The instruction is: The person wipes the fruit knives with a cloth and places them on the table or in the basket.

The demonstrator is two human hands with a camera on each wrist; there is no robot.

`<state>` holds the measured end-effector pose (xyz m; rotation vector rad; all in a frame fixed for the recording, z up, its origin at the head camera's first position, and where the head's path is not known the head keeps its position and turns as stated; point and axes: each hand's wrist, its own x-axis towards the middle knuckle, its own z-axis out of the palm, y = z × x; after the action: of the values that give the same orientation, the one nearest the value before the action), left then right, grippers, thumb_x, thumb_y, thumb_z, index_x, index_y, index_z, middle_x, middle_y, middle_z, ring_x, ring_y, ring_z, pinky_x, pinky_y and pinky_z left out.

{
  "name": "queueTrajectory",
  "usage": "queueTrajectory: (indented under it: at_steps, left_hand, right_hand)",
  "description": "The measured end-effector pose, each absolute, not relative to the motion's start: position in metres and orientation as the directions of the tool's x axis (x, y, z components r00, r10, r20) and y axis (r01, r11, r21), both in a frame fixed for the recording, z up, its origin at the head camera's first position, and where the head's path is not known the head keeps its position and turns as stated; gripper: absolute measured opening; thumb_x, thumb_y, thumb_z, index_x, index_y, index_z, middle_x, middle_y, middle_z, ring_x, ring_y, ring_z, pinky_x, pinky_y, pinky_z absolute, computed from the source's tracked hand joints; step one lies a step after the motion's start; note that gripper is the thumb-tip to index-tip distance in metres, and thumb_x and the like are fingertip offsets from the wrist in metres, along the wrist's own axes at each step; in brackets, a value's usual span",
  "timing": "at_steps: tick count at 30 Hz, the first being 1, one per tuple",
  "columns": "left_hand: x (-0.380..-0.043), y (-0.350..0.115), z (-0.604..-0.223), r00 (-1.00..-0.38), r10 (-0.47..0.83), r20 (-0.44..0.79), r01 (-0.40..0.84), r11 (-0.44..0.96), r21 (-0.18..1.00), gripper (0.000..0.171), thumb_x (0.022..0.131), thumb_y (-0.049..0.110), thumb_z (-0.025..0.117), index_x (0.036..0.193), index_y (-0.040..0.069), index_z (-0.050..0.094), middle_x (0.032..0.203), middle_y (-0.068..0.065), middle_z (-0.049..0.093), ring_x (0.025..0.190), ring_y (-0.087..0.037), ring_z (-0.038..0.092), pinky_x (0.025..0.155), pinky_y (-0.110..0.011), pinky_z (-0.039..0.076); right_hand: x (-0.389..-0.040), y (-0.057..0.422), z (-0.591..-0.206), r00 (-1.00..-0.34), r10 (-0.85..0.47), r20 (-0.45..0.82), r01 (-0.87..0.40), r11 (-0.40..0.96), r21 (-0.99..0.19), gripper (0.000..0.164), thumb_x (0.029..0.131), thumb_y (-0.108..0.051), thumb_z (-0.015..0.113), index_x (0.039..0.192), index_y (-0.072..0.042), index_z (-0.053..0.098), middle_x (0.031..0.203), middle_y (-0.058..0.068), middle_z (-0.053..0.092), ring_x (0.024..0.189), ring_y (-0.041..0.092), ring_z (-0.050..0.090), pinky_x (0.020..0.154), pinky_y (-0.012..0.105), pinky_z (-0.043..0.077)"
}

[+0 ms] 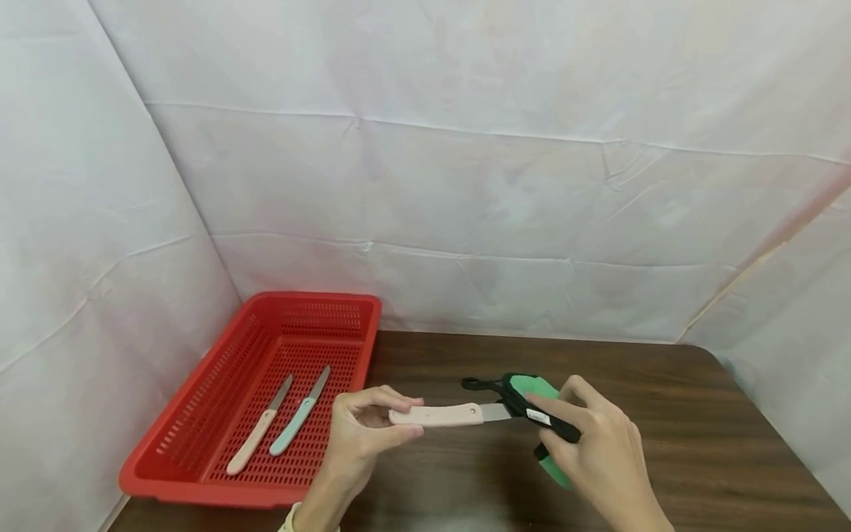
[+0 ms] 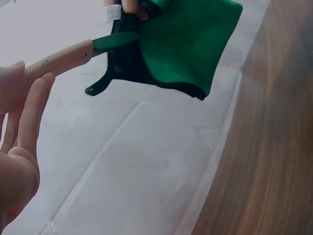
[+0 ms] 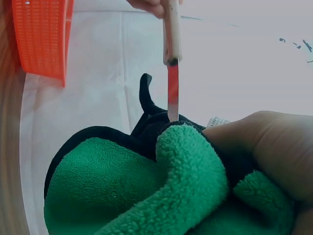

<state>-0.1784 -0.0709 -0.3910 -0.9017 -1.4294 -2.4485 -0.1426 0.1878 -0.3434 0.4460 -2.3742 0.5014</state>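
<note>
My left hand [image 1: 359,436] pinches the butt of a pale pink knife handle [image 1: 435,416] between thumb and fingers, the blade pointing right. In my right hand [image 1: 601,440] is a bunched green cloth [image 3: 190,171] with black edging and a black hanging loop [image 3: 145,90]. The cloth is folded about the front of the knife blade [image 2: 115,42], so the tip is hidden; the blade's base shows between handle and cloth. Both hands are held above the dark wooden table [image 1: 465,488]. A white label [image 1: 538,417] shows on the black edging beside my right fingers.
On the left of the table stands a red plastic basket [image 1: 372,332] with slotted walls. Two knives lie inside, one with a peach handle [image 1: 251,443] and one with a light blue handle [image 1: 292,427]. White sheeting [image 1: 465,185] hangs behind and at both sides.
</note>
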Motion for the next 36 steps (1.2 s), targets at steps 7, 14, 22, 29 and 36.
queueTrajectory:
  at_steps: [7,14,22,29,36]
  left_hand:
    - [-0.18,-0.075,-0.391,-0.806,0.171,0.566,0.417,-0.514,0.749,0.031,0.059,-0.021,0.067,0.084,-0.002,0.067,0.084,-0.015,0.065,0.078,-0.027,0.062,0.061,-0.032,0.053]
    - [-0.181,-0.082,-0.388,-0.794,0.194,0.576,0.433,-0.484,0.761,0.028,0.06,-0.02,0.067,0.084,-0.005,0.066,0.084,-0.018,0.064,0.075,-0.026,0.061,0.058,-0.031,0.053]
    - [-0.181,-0.079,-0.39,-0.779,0.236,0.581,0.439,-0.456,0.774,0.024,0.062,-0.017,0.068,0.084,-0.009,0.064,0.083,-0.022,0.063,0.077,-0.031,0.062,0.056,-0.037,0.053]
    - [-0.178,-0.07,-0.394,-0.781,0.236,0.578,0.449,-0.432,0.782,0.023,0.061,-0.015,0.07,0.083,-0.01,0.063,0.081,-0.024,0.061,0.077,-0.031,0.062,0.053,-0.04,0.052]
    - [-0.175,-0.061,-0.397,-0.791,0.202,0.577,0.463,-0.42,0.781,0.023,0.06,-0.015,0.071,0.081,-0.009,0.064,0.081,-0.024,0.061,0.076,-0.032,0.062,0.052,-0.04,0.052]
  right_hand:
    - [-0.142,0.19,-0.342,-0.739,-0.163,0.654,-0.415,0.875,-0.25,0.044,0.056,-0.001,0.068,0.089,-0.031,0.069,0.075,-0.022,0.039,0.047,-0.004,0.028,0.04,0.014,0.022]
    - [-0.141,0.193,-0.34,-0.729,-0.126,0.673,-0.414,0.864,-0.287,0.045,0.053,-0.001,0.074,0.09,-0.028,0.069,0.074,-0.02,0.042,0.048,-0.003,0.03,0.04,0.015,0.024]
    - [-0.139,0.193,-0.339,-0.663,-0.105,0.741,-0.468,0.831,-0.301,0.043,0.052,0.002,0.073,0.09,-0.02,0.07,0.075,-0.016,0.046,0.048,-0.003,0.026,0.041,0.012,0.02]
    - [-0.134,0.179,-0.338,-0.641,-0.158,0.751,-0.526,0.803,-0.28,0.046,0.051,0.0,0.076,0.091,-0.02,0.07,0.077,-0.015,0.046,0.048,-0.004,0.026,0.043,0.009,0.021]
    - [-0.133,0.167,-0.342,-0.65,-0.192,0.735,-0.514,0.824,-0.239,0.043,0.052,-0.004,0.075,0.089,-0.023,0.07,0.075,-0.017,0.039,0.048,-0.006,0.029,0.044,0.008,0.023]
